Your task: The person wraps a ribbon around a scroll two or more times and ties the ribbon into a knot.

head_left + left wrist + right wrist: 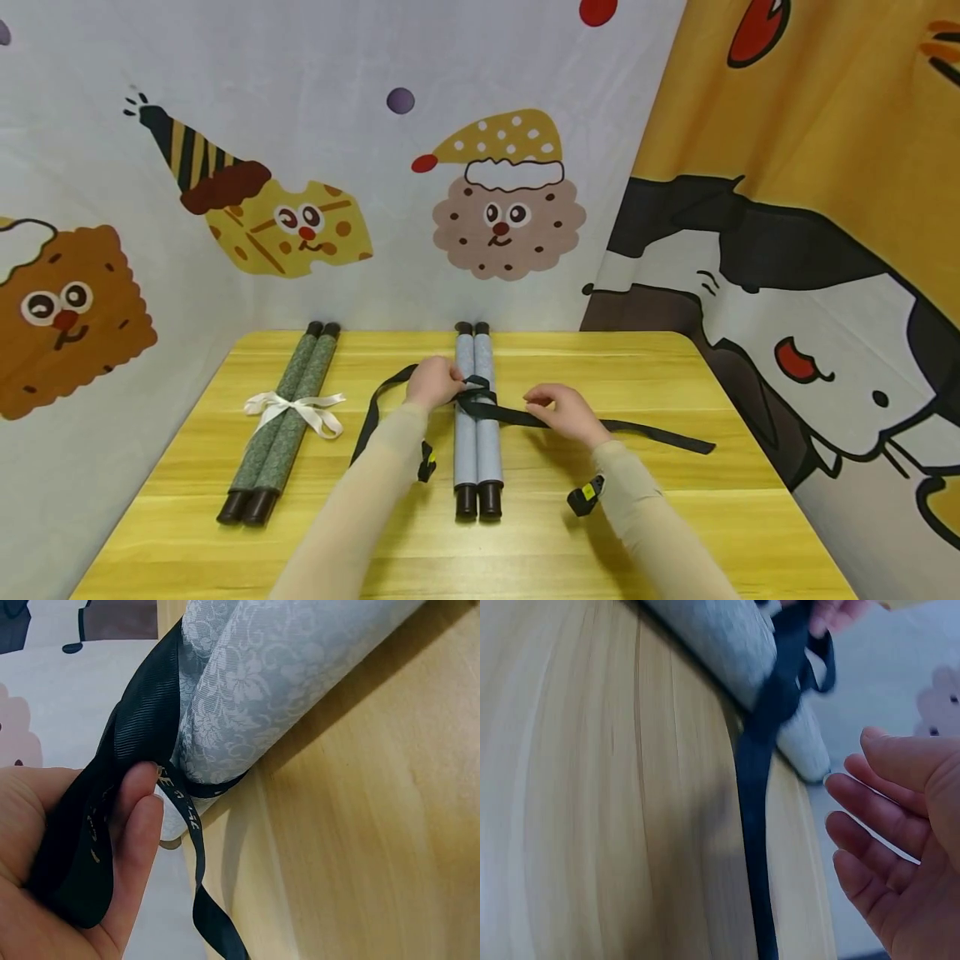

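Note:
Two pale blue-grey patterned scrolls with dark end knobs lie side by side on the table, a black ribbon wrapped round their middle. At the wrap my left hand holds a loop of this ribbon between thumb and fingers, as the left wrist view shows. One ribbon tail hangs left of the scrolls, partly hidden by my left arm. The other runs out to the right across the wood. Over that right tail is my right hand, its fingers relaxed and slightly bent, holding nothing.
To the left, two green scrolls lie together, tied with a white ribbon bow. The wooden table ends against a cartoon-printed cloth at the back. A small black device is by my right wrist.

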Demonstrator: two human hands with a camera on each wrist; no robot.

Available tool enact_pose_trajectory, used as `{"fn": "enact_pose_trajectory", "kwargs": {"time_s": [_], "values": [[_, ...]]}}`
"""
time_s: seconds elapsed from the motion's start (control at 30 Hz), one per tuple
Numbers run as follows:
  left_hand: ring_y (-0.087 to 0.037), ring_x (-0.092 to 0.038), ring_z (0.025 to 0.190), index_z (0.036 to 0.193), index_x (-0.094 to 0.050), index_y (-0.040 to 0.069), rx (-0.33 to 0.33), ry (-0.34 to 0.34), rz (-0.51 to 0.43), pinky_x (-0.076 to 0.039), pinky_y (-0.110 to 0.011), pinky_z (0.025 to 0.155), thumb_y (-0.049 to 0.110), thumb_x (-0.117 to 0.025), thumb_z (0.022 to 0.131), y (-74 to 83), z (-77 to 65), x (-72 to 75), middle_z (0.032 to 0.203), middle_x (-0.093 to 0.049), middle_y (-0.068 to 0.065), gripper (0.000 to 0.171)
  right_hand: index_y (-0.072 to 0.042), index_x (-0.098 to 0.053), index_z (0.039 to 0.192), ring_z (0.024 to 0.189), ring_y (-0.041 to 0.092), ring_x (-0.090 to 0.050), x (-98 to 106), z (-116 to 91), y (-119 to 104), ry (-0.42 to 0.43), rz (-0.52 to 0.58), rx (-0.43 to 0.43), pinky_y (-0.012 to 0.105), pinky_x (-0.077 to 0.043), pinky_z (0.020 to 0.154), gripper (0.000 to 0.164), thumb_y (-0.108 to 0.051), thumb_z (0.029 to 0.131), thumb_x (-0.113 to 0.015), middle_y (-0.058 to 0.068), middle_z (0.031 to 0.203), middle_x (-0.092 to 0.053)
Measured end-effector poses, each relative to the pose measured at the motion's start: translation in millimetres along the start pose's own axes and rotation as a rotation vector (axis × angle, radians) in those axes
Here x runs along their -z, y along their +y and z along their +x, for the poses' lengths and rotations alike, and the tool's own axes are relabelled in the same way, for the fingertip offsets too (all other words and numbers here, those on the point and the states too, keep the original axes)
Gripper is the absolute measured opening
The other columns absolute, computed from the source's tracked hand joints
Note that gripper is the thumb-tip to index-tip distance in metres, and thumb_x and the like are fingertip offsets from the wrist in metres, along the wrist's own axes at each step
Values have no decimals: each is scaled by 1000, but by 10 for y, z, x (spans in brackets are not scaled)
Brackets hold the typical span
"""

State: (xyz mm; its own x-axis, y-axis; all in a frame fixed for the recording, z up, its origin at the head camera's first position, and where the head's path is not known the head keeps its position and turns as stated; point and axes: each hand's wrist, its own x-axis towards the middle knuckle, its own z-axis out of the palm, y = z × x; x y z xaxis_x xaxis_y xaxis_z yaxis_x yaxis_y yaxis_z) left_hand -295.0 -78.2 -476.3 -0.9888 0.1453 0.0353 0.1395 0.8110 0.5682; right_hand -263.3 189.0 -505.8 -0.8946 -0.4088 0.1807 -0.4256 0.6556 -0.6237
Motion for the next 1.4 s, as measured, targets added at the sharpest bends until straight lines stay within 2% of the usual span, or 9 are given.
{"fn": "enact_pose_trajectory", "kwargs": {"time_s": [0.17,0.33,0.43,0.53,0.67,0.8,1.17,1.3,1.4], "values": [[-17,-61,72,77,-76,12,-6,11,-29,-52,-35,70,17,-78,86,-1,-33,-5,80,-70,1,11,3,-71,112,99,32,-64,-188,157,-134,-22,25,74,50,-50,90,23,-11,93,-69,12,107,-70],[-19,-65,80,87,-79,12,8,19,-54,-54,-37,73,19,-78,87,-14,-53,-34,89,-72,-1,8,1,-71,109,102,30,-65,-338,238,-144,-20,35,66,46,-50,91,22,-12,92,-72,12,106,-71],[-20,-66,81,88,-79,12,6,28,-59,-54,-37,73,20,-78,87,-29,-62,-55,89,-73,-1,8,-1,-70,106,95,25,-66,-395,255,-145,-28,37,35,42,-52,88,19,-13,91,-72,8,99,-71],[-20,-66,81,88,-80,12,3,35,-63,-54,-36,73,20,-79,86,-39,-67,-71,89,-73,-1,8,-3,-69,102,82,18,-63,-423,267,-150,-45,43,13,36,-52,78,16,-13,90,-74,2,87,-68],[-20,-65,80,88,-80,10,-19,44,-73,-54,-36,72,18,-79,86,-47,-67,-80,88,-73,-1,8,-8,-69,89,70,10,-52,-417,268,-136,-78,26,18,28,-45,67,8,-13,90,-74,-5,76,-60],[-20,-65,80,88,-79,8,-45,43,-77,-54,-35,73,14,-78,86,-65,-67,-89,86,-73,-3,6,-11,-67,80,69,10,-48,-366,253,-119,-91,21,45,27,-41,67,13,-13,91,-73,-6,76,-59],[-25,-67,86,91,-79,5,-60,34,-80,-55,-38,77,14,-78,86,-80,-77,-123,91,-73,-6,10,-11,-69,85,77,15,-51,-178,181,-111,-53,74,51,34,-45,74,9,-14,94,-69,-4,83,-61],[-25,-67,87,91,-79,6,-62,40,-73,-55,-39,77,14,-78,86,-77,-78,-143,92,-73,-7,10,-11,-69,90,81,15,-52,-177,169,-104,-54,138,-10,34,-45,77,9,-17,96,-67,-3,88,-63],[-25,-67,86,91,-79,5,-57,45,-81,-55,-39,77,14,-78,86,-72,-80,-154,92,-73,-7,10,-9,-68,92,78,14,-51,-199,168,-96,-48,199,-62,32,-43,74,11,-18,97,-66,-3,87,-61]]}}
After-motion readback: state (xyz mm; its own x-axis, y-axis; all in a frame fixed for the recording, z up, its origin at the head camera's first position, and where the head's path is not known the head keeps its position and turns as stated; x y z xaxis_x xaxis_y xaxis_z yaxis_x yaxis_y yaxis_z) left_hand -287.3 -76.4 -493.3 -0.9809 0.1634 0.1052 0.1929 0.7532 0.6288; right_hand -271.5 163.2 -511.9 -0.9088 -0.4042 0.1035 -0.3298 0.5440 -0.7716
